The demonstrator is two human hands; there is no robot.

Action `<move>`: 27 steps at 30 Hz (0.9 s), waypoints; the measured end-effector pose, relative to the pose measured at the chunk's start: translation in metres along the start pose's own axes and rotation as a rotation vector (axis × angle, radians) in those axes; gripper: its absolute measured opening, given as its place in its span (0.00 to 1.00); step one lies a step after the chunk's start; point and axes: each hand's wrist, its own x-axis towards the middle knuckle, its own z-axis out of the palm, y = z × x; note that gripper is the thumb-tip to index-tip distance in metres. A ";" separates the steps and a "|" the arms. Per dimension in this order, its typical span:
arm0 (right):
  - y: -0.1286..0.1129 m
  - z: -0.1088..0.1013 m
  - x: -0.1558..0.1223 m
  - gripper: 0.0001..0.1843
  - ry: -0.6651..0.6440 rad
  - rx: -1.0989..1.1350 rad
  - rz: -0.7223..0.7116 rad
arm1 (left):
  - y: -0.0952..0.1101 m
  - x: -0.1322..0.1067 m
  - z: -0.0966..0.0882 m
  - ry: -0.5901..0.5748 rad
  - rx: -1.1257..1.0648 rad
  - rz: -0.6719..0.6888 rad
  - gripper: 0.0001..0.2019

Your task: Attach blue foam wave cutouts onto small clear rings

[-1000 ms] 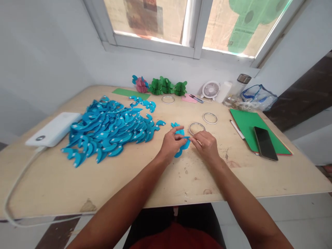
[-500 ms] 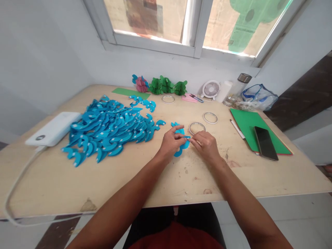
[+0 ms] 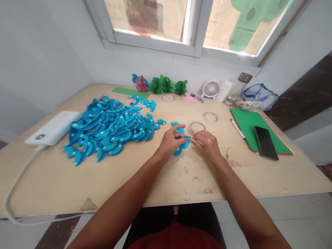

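Note:
My left hand (image 3: 171,141) and my right hand (image 3: 206,145) meet at the middle of the wooden table (image 3: 160,180). Both pinch the same curved blue paper piece (image 3: 181,145), fingers closed on its upper edge. Part of that piece is hidden under my left fingers. A large heap of similar blue paper pieces (image 3: 109,126) lies to the left. A tape ring (image 3: 196,127) rests just beyond my right hand.
A white power bank (image 3: 53,128) with a cable sits far left. Two more tape rings (image 3: 210,117) (image 3: 168,98) lie further back. Green and pink paper ornaments (image 3: 166,85), a small fan (image 3: 211,89), a bottle (image 3: 237,88) line the wall. A phone (image 3: 266,142) rests on green card (image 3: 246,126) at right.
Hardly anything differs: both hands stay pinched on the blue piece, with only slight finger shifts.

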 end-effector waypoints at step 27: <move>-0.004 -0.001 0.001 0.18 0.038 -0.008 -0.006 | -0.002 0.002 -0.001 0.040 0.006 0.016 0.30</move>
